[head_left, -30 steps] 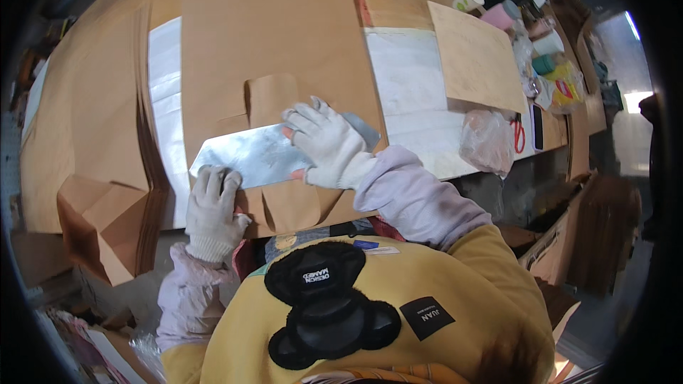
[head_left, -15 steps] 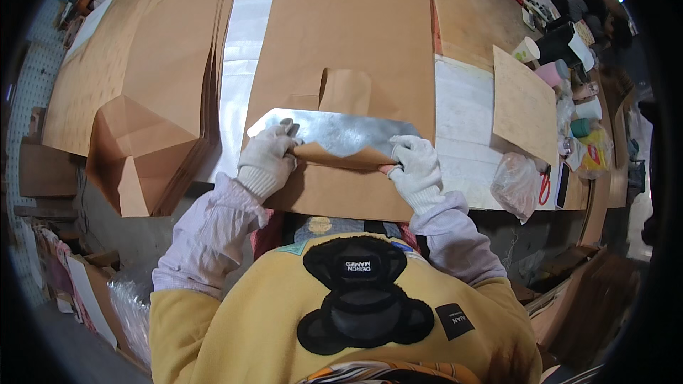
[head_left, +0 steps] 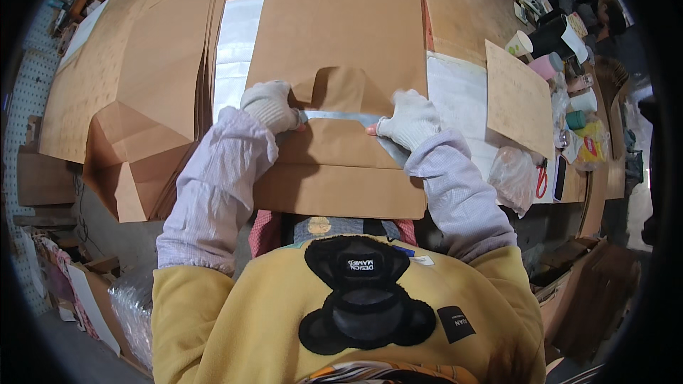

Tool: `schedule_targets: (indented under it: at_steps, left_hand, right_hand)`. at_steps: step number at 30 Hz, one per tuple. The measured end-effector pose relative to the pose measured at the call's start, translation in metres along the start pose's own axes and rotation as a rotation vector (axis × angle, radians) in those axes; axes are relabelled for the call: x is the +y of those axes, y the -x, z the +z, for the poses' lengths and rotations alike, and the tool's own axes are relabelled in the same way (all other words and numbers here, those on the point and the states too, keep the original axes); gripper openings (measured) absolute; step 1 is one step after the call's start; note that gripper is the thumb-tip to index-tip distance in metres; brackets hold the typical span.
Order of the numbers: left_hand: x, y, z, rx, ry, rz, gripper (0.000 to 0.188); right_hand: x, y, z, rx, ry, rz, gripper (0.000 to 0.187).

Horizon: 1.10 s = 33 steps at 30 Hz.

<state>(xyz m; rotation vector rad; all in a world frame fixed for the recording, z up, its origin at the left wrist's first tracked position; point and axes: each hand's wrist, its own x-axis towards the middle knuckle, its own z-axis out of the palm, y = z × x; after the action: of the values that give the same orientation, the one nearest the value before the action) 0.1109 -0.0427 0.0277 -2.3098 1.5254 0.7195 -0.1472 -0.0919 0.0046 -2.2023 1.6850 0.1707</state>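
Observation:
A brown paper bag (head_left: 341, 192) lies flat in front of me, its bottom end toward my body. A silvery sheet-metal plate (head_left: 333, 115) shows as a thin strip between the near paper fold and the raised far flap (head_left: 345, 89); the rest of it is mostly covered. My left hand (head_left: 272, 105), in a white knit glove, curls round the left end of that fold, thumb toward the middle. At the right end my gloved right hand (head_left: 411, 119) grips likewise, its bare thumb tip on the paper. A corner of the plate peeks out below it.
To the left lies a stack of brown paper bags (head_left: 160, 78), the top one with its bottom opened out. A thin board (head_left: 516, 99) is at the right, beside a clear plastic bag (head_left: 511, 174), red-handled scissors (head_left: 542, 179), a phone and several cups.
Both hands have moved away from my body and turned inward. The far flap now stands raised, and the near paper is folded over most of the plate, which was largely exposed before.

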Motion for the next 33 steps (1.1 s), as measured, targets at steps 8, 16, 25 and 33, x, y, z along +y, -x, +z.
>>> schedule_targets:
  at_steps: [8, 16, 25, 33]
  left_hand:
    - [-0.052, 0.019, 0.089, 0.511, 0.016, 0.874, 0.079]
    - [-0.006, 0.034, 0.060, 0.336, 0.392, 0.831, 0.077]
    - [-0.101, 0.026, 0.050, 0.088, 0.308, -0.038, 0.052]
    - [-0.116, 0.017, 0.052, 0.091, 0.516, -0.133, 0.028]
  right_hand:
    - [0.017, 0.039, 0.069, 0.384, -0.029, -0.727, 0.050]
    - [0.005, 0.029, 0.058, 0.182, -0.275, -0.865, 0.076]
    - [0.049, 0.005, 0.044, 0.303, -0.390, -0.214, 0.052]
    - [0.071, -0.036, 0.034, 0.731, -0.068, -0.112, 0.045]
